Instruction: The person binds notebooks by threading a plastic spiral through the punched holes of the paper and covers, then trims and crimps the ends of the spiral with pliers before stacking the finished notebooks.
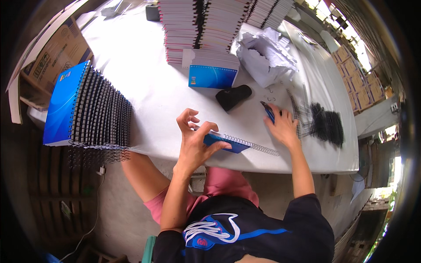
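Head view: this looks like the wire-binding stage on a notebook. The left hand [195, 142] pins a blue notebook [228, 143] down at the near edge of the white table [149, 87], thumb and lower fingers pressed on the cover, the upper fingers curled loose above it. The spiral [256, 146] runs along the notebook's far-right edge and sticks out past the cover.

The right hand [283, 127] is flat-ish on the table just right of the notebook, closed around blue-handled pliers [267, 111] with the tip pointing away from the body. Just beyond it sit loose wire coils [326, 125], a dark tangled heap, plus some lighter ones beside them.

Off to the left there's a done stack [87, 111] of blue notebooks fanned out, spirals facing the person. Further back are tall unbound stacks [201, 26], crumpled paper [265, 55] and a black pouch [233, 96].

My guess: the spiral is in and its end needs trimming or crimping. So the pliers have to come over to the wire end while the left hand keeps the notebook from sliding.
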The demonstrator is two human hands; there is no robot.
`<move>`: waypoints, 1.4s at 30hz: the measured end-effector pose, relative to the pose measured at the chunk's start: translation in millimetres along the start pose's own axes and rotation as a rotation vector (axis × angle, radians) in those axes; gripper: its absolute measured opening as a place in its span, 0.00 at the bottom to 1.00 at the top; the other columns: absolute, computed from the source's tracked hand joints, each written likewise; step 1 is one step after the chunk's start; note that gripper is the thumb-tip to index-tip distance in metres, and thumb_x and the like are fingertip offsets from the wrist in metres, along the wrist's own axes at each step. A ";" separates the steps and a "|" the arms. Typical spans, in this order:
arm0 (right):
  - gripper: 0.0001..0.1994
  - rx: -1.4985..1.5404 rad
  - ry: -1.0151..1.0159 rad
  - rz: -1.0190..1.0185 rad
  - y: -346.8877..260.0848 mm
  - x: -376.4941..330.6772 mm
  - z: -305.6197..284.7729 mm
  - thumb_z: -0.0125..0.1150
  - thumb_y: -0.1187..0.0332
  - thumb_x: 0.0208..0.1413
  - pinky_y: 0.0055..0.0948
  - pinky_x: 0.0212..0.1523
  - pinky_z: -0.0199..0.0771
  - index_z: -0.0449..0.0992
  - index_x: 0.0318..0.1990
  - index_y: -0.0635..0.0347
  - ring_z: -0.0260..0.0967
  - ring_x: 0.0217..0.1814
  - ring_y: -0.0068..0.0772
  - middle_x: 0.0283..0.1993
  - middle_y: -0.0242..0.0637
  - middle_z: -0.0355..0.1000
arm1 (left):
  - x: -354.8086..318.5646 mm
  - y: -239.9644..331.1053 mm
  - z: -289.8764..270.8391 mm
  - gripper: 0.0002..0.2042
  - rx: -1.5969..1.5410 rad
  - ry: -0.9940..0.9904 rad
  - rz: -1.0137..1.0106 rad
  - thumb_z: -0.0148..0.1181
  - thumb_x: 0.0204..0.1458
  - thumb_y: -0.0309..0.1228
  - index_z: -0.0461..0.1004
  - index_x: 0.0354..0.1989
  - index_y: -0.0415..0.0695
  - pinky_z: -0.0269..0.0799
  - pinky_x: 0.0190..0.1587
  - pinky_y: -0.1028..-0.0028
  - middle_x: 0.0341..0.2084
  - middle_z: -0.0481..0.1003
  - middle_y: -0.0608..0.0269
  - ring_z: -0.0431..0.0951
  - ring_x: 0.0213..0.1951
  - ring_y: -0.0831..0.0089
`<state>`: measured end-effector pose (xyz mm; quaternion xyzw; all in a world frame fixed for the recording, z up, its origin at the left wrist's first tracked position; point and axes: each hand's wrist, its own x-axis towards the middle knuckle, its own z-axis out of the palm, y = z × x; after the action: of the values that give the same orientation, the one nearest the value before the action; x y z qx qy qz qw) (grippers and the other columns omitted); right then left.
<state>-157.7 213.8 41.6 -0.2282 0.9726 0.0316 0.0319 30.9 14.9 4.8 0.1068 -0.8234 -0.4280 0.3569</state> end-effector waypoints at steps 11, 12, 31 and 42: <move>0.24 0.233 0.273 -0.930 -47.7 80.5 17.0 0.54 0.79 0.43 0.41 0.59 0.61 0.70 0.53 0.54 0.62 0.59 0.46 0.57 0.43 0.64 | -10.2 2.4 13.1 0.24 -0.120 0.020 -0.062 0.77 0.27 0.40 0.72 0.33 0.47 0.67 0.38 0.67 0.33 0.64 0.59 0.65 0.40 0.62; 0.22 0.283 0.293 -0.944 -43.1 85.0 17.5 0.54 0.78 0.45 0.41 0.57 0.64 0.71 0.52 0.56 0.64 0.57 0.46 0.55 0.44 0.67 | -9.2 2.0 13.2 0.24 -0.152 0.024 -0.063 0.77 0.27 0.39 0.72 0.33 0.46 0.67 0.36 0.68 0.32 0.65 0.60 0.66 0.38 0.63; 0.10 1.069 -0.186 -0.973 -74.8 -11.3 -17.0 0.59 0.79 0.46 0.29 0.46 0.74 0.80 0.38 0.64 0.77 0.43 0.37 0.40 0.46 0.78 | -14.0 -14.6 19.0 0.36 -0.274 0.047 -0.008 0.78 0.27 0.33 0.55 0.40 0.45 0.62 0.31 0.68 0.29 0.60 0.60 0.62 0.28 0.64; 0.10 1.060 -0.069 -0.840 -85.5 -6.4 -14.8 0.61 0.79 0.43 0.29 0.43 0.75 0.81 0.36 0.64 0.77 0.39 0.36 0.36 0.45 0.78 | -7.0 -11.7 12.5 0.39 -0.362 -0.050 -0.145 0.79 0.30 0.35 0.47 0.37 0.42 0.65 0.37 0.69 0.30 0.59 0.57 0.63 0.32 0.66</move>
<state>-114.5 139.1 52.8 -0.5392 0.6840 -0.4573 0.1799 25.9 18.9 -12.6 0.0895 -0.7319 -0.5960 0.3180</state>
